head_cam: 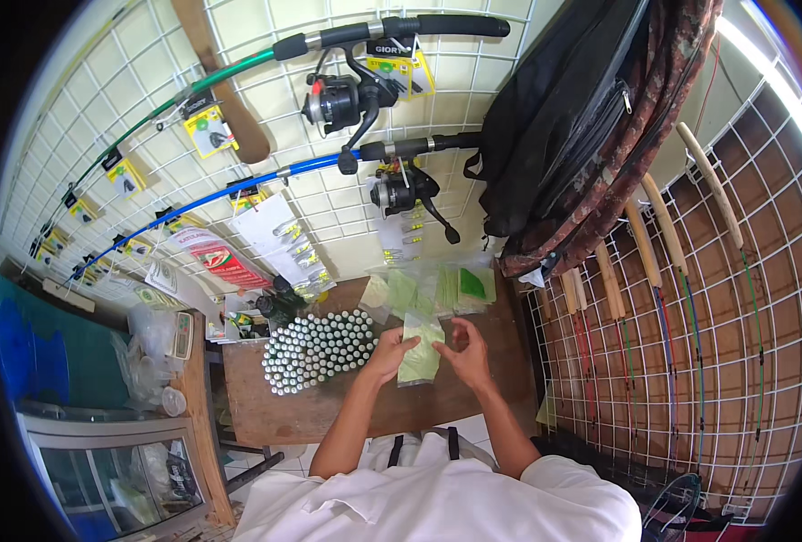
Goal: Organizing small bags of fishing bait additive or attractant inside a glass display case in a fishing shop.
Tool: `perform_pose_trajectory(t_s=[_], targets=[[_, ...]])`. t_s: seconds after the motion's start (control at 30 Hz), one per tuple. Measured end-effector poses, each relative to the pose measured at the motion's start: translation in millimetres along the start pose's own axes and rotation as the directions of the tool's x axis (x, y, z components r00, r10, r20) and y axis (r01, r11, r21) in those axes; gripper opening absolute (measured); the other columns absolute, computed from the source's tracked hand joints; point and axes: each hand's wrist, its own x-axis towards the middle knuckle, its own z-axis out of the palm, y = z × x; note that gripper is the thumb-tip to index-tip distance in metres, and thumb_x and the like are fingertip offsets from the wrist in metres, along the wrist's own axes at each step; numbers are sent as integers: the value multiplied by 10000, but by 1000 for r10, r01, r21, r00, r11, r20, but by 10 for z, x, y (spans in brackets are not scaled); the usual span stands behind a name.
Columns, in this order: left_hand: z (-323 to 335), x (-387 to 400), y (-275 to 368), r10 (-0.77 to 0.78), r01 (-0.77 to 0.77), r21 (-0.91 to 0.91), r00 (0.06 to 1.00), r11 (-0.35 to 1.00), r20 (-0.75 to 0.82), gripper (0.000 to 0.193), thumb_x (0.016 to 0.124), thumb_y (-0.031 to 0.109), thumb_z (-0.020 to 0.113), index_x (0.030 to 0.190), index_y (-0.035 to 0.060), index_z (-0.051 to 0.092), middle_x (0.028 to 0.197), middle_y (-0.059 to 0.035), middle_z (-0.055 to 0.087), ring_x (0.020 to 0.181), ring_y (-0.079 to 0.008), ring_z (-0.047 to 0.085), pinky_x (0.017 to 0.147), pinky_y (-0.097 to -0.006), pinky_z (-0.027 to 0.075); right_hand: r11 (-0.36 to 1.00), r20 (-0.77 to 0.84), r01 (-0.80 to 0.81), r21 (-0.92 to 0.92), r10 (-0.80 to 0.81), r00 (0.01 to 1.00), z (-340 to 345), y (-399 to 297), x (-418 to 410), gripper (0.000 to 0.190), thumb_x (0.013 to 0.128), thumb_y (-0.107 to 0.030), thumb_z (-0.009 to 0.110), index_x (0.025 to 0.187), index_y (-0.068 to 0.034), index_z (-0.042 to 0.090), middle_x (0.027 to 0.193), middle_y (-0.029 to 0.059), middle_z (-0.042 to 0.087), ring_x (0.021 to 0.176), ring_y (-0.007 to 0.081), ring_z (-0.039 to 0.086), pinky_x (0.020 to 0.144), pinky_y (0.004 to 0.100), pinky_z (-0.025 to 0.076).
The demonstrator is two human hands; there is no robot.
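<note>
Upright over the table, a clear plastic packet with pale green contents (420, 366) is pinched at its left edge by my left hand (386, 356). My right hand (470, 356) is at the packet's right side, thumb tip at or against its edge, with the other fingers curled and apart from the thumb. Behind the packet lie several similar pale green packets (404, 291), partly overlapping. A brighter green piece (472, 284) shows on the rightmost ones. To the left of my left hand stands a dense cluster of small silver-topped items (320, 349); their lower parts are mostly hidden.
The wooden table (286, 420) meets a white wire grid holding two fishing rods with spinning reels (347, 101) (404, 190). Black bags (557, 115) hang at upper right. Wooden-handled rods (645, 244) line the right grid. A small scale (182, 335) and glass case (113, 474) are left.
</note>
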Motion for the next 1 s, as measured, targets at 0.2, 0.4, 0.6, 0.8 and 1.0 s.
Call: perform_pose_trajectory(t_s=[0.2,0.4,0.6,0.8,1.0], targets=[[79,-338,152,35,-35,0,999,999,22,228,948,38,595,1160,-43,617,1065,-90,686,915,-151,673,809,-305,557,999,181,-9,40,1,983,-48,-353,163,184,814,-122,776,937,10,739,861,45,697,761,96,602,680,251,496],[180,-578,214,73,-71,-60,997,996,24,242,946,36,596,1172,-49,607,1079,-92,681,925,-154,673,821,-308,557,979,203,-94,182,57,978,-75,-411,186,218,867,-165,745,909,49,741,792,30,710,732,67,588,664,241,476],[271,-724,197,113,-109,-108,993,988,30,247,950,30,592,1184,-48,596,1095,-93,675,950,-146,668,827,-307,557,941,223,-141,308,72,972,-28,-411,178,257,901,-194,717,966,55,734,805,2,693,732,56,566,648,234,462],[314,-816,103,96,-96,5,995,995,15,217,961,73,605,1153,-28,614,1061,-63,681,915,-115,657,806,-283,551,946,147,-137,293,97,984,3,-550,189,248,912,-190,703,998,40,730,814,-2,685,739,47,554,649,225,448],[361,-938,133,163,-165,-11,982,986,-91,217,961,82,611,1152,-20,621,1058,-53,680,902,-104,652,790,-273,545,790,555,-475,387,212,804,-81,-603,98,252,886,-101,709,1093,42,696,929,26,708,794,62,601,719,227,466]])
